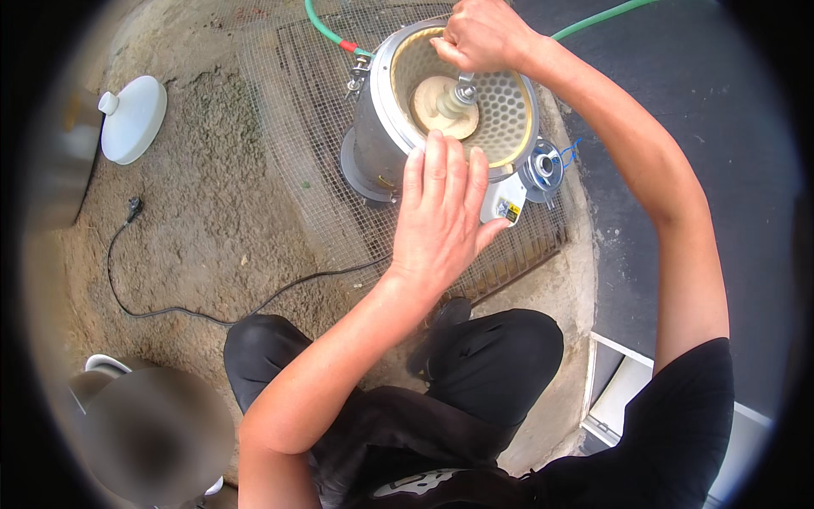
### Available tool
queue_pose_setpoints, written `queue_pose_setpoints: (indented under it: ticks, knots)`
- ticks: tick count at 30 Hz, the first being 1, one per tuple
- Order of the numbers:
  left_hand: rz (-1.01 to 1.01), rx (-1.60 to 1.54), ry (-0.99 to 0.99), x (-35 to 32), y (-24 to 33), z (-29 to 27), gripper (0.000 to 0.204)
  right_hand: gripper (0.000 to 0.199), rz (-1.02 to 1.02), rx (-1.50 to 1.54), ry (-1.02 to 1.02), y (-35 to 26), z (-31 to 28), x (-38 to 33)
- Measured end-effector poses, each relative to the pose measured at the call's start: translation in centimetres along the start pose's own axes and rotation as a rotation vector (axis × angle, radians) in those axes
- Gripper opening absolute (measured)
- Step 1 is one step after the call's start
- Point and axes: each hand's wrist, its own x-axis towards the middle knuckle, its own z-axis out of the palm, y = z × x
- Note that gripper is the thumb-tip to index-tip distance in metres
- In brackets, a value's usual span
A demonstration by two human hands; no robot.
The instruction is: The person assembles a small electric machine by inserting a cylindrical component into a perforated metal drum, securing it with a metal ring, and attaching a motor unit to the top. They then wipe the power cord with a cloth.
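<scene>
In front of me, a round metal drum machine stands tilted on a wire grate. Its inner wall is a dimpled pale lining. Down inside lies a beige disc with a hub and a metal shaft fitting at its middle. My left hand lies over the drum's near rim, fingers stretched out and holding nothing. Above the far right rim, my right hand is closed in a fist just over the shaft fitting; what it grips is hidden by the fingers.
A green hose with a red band joins the drum's left side. Beside its right side sits a small motor part with blue wires. A black cord with a plug crosses the rough concrete. A white lid lies at the left.
</scene>
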Motion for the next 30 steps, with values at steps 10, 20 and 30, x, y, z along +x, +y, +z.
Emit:
queue_pose_setpoints:
  ticks: [10, 20, 30]
  knots:
    - [0.015, -0.070, 0.231, 2.9, -7.7, -3.5, 0.059, 0.035, 0.026, -0.050, -0.030, -0.7, -0.6, 0.1]
    - [0.094, -0.120, 0.078, 2.0, -5.2, -2.5, 0.061, 0.037, 0.025, -0.123, -0.040, -0.4, -0.2, -0.1]
    - [0.024, -0.058, 0.318, 1.9, 0.4, 2.0, 0.045, 0.034, 0.031, -0.087, -0.065, -0.7, -0.6, 0.2]
